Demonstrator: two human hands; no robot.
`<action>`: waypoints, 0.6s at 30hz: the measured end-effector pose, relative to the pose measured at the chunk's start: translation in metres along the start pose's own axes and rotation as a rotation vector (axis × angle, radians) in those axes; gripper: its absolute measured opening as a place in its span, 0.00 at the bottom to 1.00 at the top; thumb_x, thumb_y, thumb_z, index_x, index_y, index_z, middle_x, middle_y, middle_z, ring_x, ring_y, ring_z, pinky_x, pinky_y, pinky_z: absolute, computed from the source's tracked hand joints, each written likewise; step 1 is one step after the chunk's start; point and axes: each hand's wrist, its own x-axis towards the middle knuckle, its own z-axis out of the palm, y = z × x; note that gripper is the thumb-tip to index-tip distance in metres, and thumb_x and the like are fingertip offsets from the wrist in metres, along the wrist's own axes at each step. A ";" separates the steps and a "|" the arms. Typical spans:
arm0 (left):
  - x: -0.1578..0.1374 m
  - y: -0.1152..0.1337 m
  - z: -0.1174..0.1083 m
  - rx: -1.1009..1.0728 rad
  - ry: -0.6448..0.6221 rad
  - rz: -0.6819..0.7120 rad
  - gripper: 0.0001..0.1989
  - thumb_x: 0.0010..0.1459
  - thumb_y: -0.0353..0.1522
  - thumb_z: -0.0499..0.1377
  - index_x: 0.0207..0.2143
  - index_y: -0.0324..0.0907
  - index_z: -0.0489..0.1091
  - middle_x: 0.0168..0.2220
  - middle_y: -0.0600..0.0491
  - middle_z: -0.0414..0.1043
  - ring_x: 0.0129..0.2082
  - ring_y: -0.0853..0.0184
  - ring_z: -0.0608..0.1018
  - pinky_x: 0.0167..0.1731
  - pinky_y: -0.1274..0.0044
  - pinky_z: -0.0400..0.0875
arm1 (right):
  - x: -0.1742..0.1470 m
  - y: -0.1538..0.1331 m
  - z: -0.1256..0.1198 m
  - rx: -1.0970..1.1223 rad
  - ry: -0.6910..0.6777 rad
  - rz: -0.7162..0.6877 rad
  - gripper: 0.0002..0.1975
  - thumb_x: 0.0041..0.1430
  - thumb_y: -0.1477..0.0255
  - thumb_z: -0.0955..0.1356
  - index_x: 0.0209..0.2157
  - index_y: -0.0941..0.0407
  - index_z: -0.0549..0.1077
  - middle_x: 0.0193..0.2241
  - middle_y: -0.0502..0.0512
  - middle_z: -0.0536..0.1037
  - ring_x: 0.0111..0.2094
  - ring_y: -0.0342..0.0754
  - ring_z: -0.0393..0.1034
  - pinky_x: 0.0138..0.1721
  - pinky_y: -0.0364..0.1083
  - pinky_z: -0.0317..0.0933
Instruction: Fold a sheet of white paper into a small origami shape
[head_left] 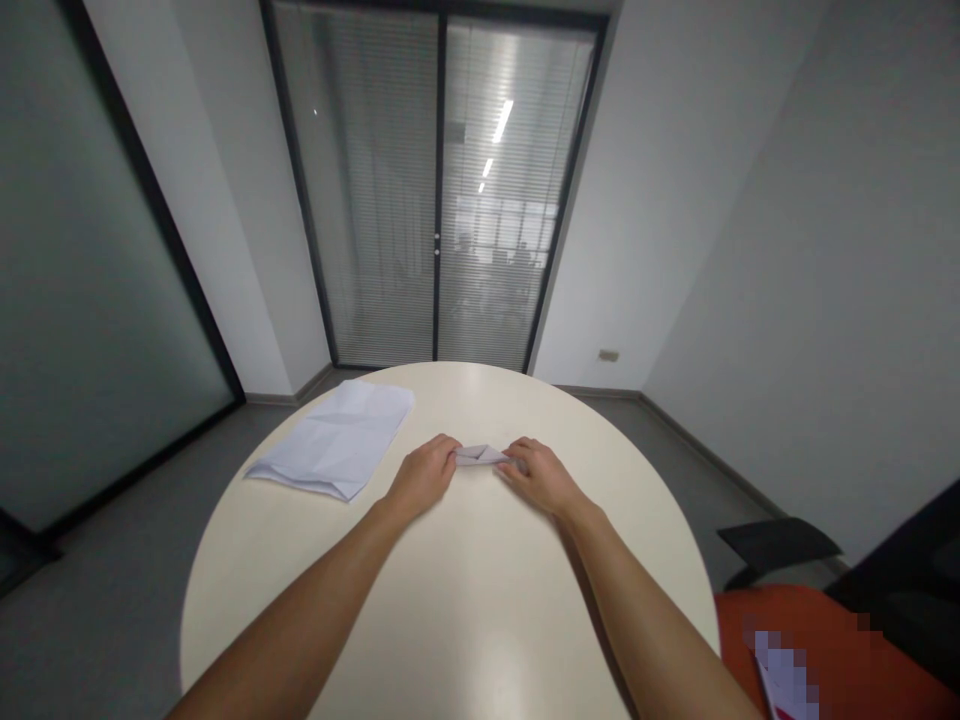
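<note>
A small piece of folded white paper stretches between my two hands, just above the table or touching it; I cannot tell which. My left hand pinches its left end, with the fingers closed. At the opposite end, my right hand grips the paper between thumb and fingers. A raised triangular fold shows in the middle of the piece. Both ends are partly hidden by my fingers.
Larger white sheets, creased and stacked, lie on the left of the round cream table. An orange chair with a black armrest stands at the right. Glass doors with blinds are beyond the table.
</note>
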 end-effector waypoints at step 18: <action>-0.004 0.003 0.008 0.217 -0.101 -0.073 0.22 0.61 0.25 0.53 0.58 0.41 0.67 0.56 0.45 0.71 0.56 0.56 0.72 0.55 0.65 0.66 | 0.000 0.010 0.008 0.065 -0.059 0.216 0.15 0.64 0.66 0.64 0.45 0.56 0.80 0.44 0.59 0.82 0.45 0.54 0.76 0.47 0.48 0.64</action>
